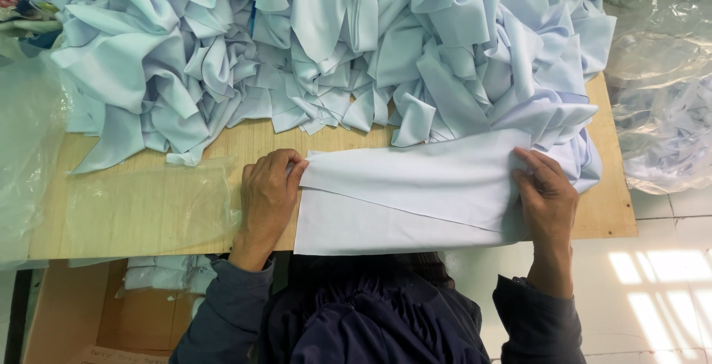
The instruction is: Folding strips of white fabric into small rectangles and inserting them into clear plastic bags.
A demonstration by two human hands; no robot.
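Cloth (415, 193), pale blue and folded into a long flat band, lies across the near edge of the table (148, 149), at about 6 o'clock in the view, with its lower edge hanging just past the wood. At its 9 o'clock end the left hand (267, 197) rests palm down, its fingers (293, 165) curled over the upper corner and pinching the top layer there. At the 3 o'clock end the right hand (547, 197) grips the other end, its fingers (535, 162) narrow and bent over the fold, thumb pressed on the cloth below. Both hands hold the same piece, well apart, 1 at each end. Beyond it, from 10 to 2 o'clock, a big pile (319, 45) of the same pale blue pieces covers the far half of the table, and its loose ends touch the folded band near the right hand. A clear plastic bag (144, 208) lies flat on the wood just beside the left hand at 9 o'clock. More clear plastic (660, 97) holding pale cloth sits off the table at 3 o'clock. Dark blue sleeves (230, 305) come up from 6 o'clock.
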